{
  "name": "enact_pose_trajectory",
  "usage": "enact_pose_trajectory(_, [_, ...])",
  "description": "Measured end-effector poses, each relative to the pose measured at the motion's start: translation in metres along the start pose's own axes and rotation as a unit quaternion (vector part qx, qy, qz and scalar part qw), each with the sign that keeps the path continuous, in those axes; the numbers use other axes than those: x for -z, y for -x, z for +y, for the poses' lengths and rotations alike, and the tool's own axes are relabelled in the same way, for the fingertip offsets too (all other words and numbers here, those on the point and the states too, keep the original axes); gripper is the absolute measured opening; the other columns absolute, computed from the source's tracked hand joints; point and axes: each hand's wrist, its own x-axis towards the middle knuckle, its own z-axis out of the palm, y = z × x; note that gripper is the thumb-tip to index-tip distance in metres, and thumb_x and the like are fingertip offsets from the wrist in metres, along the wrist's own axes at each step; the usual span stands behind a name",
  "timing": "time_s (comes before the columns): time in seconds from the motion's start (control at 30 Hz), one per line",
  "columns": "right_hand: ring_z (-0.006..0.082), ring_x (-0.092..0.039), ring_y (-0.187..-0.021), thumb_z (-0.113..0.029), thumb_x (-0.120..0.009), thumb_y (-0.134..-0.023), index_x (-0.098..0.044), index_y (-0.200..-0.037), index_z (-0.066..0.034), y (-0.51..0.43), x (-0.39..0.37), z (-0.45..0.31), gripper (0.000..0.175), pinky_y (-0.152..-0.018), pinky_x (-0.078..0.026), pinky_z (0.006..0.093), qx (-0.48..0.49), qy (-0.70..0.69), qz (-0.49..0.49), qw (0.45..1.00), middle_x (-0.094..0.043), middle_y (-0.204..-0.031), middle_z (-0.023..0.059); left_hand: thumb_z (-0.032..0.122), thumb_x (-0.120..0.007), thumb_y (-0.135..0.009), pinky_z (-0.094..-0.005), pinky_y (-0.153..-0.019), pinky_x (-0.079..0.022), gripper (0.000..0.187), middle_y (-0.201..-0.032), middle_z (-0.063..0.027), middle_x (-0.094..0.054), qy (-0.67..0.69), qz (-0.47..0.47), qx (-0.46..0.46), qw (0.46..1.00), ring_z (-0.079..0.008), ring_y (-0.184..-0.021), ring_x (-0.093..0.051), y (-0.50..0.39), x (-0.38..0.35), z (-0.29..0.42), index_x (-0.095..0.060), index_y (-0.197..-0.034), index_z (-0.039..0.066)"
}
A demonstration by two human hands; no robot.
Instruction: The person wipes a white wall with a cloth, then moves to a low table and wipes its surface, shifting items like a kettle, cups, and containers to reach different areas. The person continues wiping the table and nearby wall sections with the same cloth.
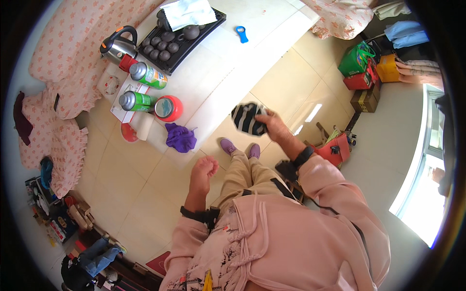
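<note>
My right hand grips a black-and-white striped cloth item at its right edge, thumb on top. The cloth hangs over the tiled floor, just off the edge of the white table. My left hand is curled in a loose fist over the floor, with nothing visible in it. Nearest to it on the table corner lies a crumpled purple cloth. Beyond that stand a red jar with a glossy lid and two green gas canisters, one lying tilted and one behind it.
At the table's far side, a black tea tray bears a dark clay teapot, several small cups and a white cloth. An electric kettle stands beside it. A blue bottle opener lies farther right. Bags line the right wall.
</note>
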Motion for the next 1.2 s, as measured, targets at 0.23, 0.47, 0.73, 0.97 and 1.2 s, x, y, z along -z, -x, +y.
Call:
enact_pose_trajectory(0.23, [0.0368,-0.046,-0.119,-0.022,-0.077,-0.067,-0.063,-0.102,-0.0049,-0.116,-0.029,-0.039,0.042,-0.098,-0.041,0.0455,0.441,0.639,0.051,0.627,-0.049,-0.130,0.0182,0.009,-0.051,-0.092,-0.0295,-0.079,-0.050,0.015,-0.094,-0.0085,-0.066,0.016,0.040,0.039,0.998,-0.0168,-0.085,-0.063,-0.026,0.018,-0.007,-0.056,-0.105,0.006])
enact_pose_trajectory(0.47, [0.0378,-0.030,-0.133,-0.027,-0.076,-0.071,-0.040,-0.138,-0.0264,-0.169,-0.032,0.004,0.076,-0.101,-0.033,0.0531,0.288,0.698,0.052,0.654,-0.030,-0.146,0.0144,0.008,-0.051,-0.090,-0.0283,-0.080,-0.049,0.019,-0.096,-0.0080,-0.063,-0.003,0.035,0.052,0.998,-0.0160,-0.086,-0.060,-0.051,0.027,-0.007,-0.056,-0.108,0.005])
enact_pose_trajectory(0.73, [0.0455,-0.015,-0.138,-0.046,-0.078,-0.066,-0.030,-0.144,-0.0342,-0.250,-0.057,0.026,0.093,-0.099,-0.024,0.0695,0.193,0.714,0.099,0.666,-0.017,-0.152,0.0153,0.007,-0.052,-0.091,-0.0291,-0.080,-0.049,0.017,-0.095,-0.0079,-0.064,0.068,0.097,0.075,0.990,-0.0168,-0.083,-0.061,-0.055,0.036,-0.037,-0.057,-0.106,0.005])
enact_pose_trajectory(0.97, [0.0385,-0.030,-0.133,-0.024,-0.060,-0.082,-0.060,-0.117,-0.0252,-0.238,-0.066,0.091,0.034,-0.096,-0.033,0.0648,0.327,0.712,-0.077,0.617,-0.040,-0.138,0.0124,0.009,-0.053,-0.092,-0.0290,-0.078,-0.049,0.016,-0.094,-0.0076,-0.066,0.113,0.093,0.087,0.985,-0.0165,-0.083,-0.062,-0.060,0.012,-0.062,-0.059,-0.107,0.007])
enact_pose_trajectory(1.2, [0.0343,-0.033,-0.131,-0.016,-0.065,-0.070,-0.064,-0.107,-0.0310,-0.261,-0.013,0.054,0.040,-0.090,-0.039,0.0586,0.506,0.736,-0.164,0.419,-0.039,-0.141,0.0076,0.006,-0.050,-0.092,-0.0304,-0.083,-0.050,0.016,-0.098,-0.0105,-0.065,0.118,0.103,0.085,0.984,-0.0177,-0.085,-0.061,-0.073,-0.015,-0.052,-0.057,-0.107,0.005])
